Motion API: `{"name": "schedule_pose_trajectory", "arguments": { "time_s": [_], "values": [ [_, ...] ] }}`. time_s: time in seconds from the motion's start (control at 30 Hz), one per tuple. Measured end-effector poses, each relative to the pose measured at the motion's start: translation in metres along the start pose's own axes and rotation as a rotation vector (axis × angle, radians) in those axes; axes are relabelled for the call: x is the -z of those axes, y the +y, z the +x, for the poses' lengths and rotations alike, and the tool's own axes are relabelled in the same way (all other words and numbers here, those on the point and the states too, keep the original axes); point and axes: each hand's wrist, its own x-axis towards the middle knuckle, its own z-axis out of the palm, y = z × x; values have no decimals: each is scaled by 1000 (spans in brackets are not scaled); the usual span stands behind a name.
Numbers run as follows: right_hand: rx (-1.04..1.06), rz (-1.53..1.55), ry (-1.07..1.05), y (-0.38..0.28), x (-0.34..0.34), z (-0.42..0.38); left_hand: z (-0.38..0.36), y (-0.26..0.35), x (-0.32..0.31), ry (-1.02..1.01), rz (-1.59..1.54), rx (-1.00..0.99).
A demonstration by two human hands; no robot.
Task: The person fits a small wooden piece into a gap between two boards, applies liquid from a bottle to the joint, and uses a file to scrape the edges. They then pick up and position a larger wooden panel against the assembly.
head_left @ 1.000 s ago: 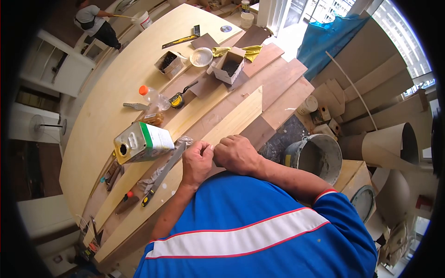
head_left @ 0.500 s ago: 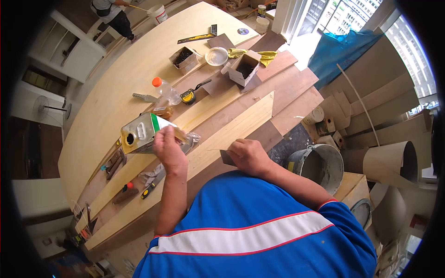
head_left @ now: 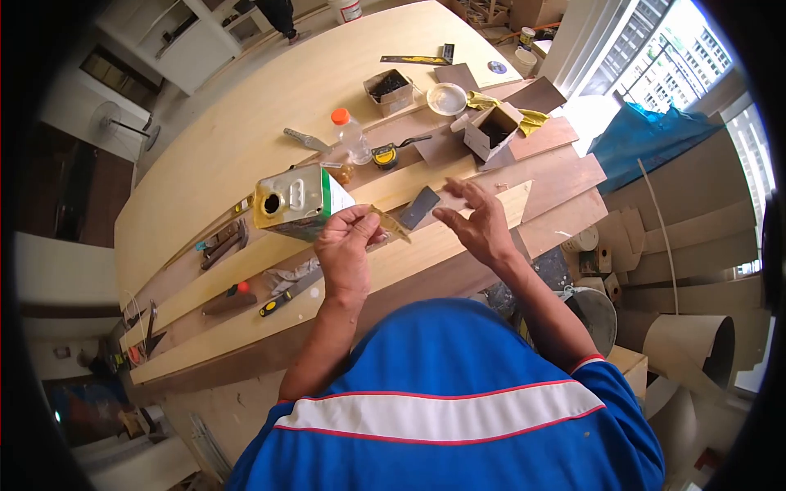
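My left hand is closed, thumb against fingers, on a thin yellow-brown strip; its exact kind I cannot tell. A square metal tin with a green band and a stained spout hole stands just left of that hand. My right hand is open, fingers apart, over the pale wooden plank. Left of its fingertips, a dark grey rectangular piece like sandpaper lies on the boards.
An orange-capped bottle, tape measure, putty knife and two open boxes stand or lie beyond the tin. A yellow-handled cutter is at left. A grey bucket stands at right, by leaning sheets.
My right hand has let go of the dark rectangular piece, which now lies on the boards, and its fingers have spread. My left hand still pinches the strip. The view has shifted.
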Motion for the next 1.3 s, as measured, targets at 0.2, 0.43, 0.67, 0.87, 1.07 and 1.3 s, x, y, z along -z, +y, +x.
{"name": "schedule_pose_trajectory", "arguments": {
  "time_s": [0.2, 0.43, 0.67, 0.87, 1.07, 1.3],
  "values": [
    [-488, 736, -348, -18, -25, -24, -13, -11, 3, -93, 43, 60],
    [-194, 169, -390, -24, -12, -33, -19, -21, 4, -371, 450, -6],
    [-1, 31, -475, -20, -11, -46, -20, -27, 6, -550, 828, -198],
    [134, -68, -425, -25, -12, -54, -25, -23, 7, -588, 878, -160],
    [379, -179, -318, -34, -16, -50, -30, -18, 3, -475, 572, 149],
    [430, -72, -63, -61, -22, -48, -13, -52, 40, -310, 343, 415]
  ]
}}
